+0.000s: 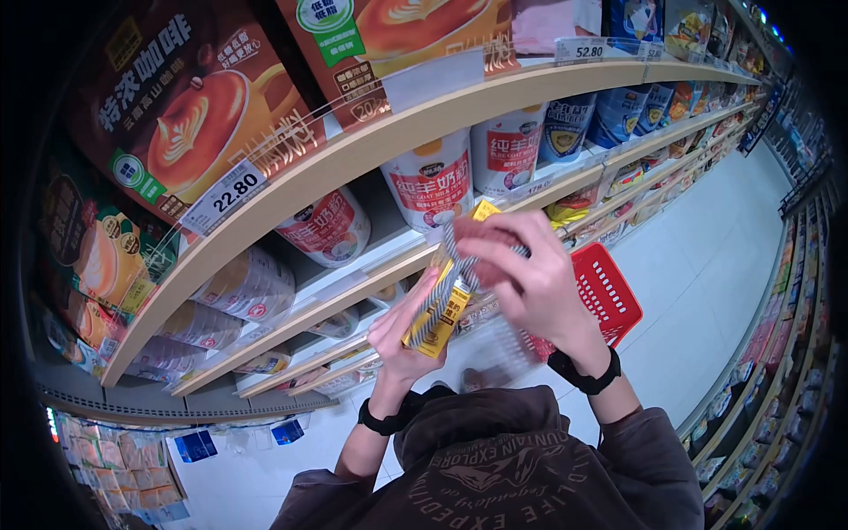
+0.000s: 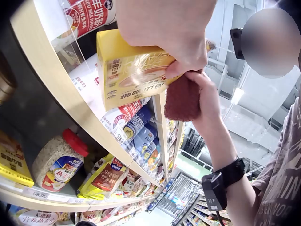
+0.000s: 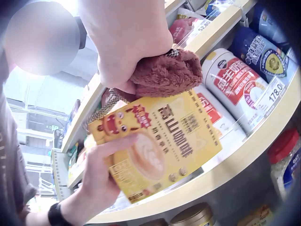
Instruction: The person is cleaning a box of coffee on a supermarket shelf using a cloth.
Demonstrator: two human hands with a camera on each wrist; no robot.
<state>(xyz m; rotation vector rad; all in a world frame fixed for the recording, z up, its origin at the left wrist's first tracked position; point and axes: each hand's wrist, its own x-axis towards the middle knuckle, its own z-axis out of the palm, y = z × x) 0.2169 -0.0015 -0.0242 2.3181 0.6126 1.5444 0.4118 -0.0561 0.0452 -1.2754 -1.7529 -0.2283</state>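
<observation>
Left of the hands, a goat-milk-powder canister [image 1: 325, 226] stands shelved. The left hand [image 1: 399, 340] grips a yellow coffee box [image 1: 431, 329] — the right hand [image 1: 533, 287] pinches a fluffy brown cloth [image 3: 167, 75] beside it. Right of that hand — a red perforated basket [image 1: 609, 287], contents unclear.

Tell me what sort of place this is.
Most likely a supermarket aisle: price tags line shelves of goat milk powder cans, and a red shopping basket sits nearby.
</observation>
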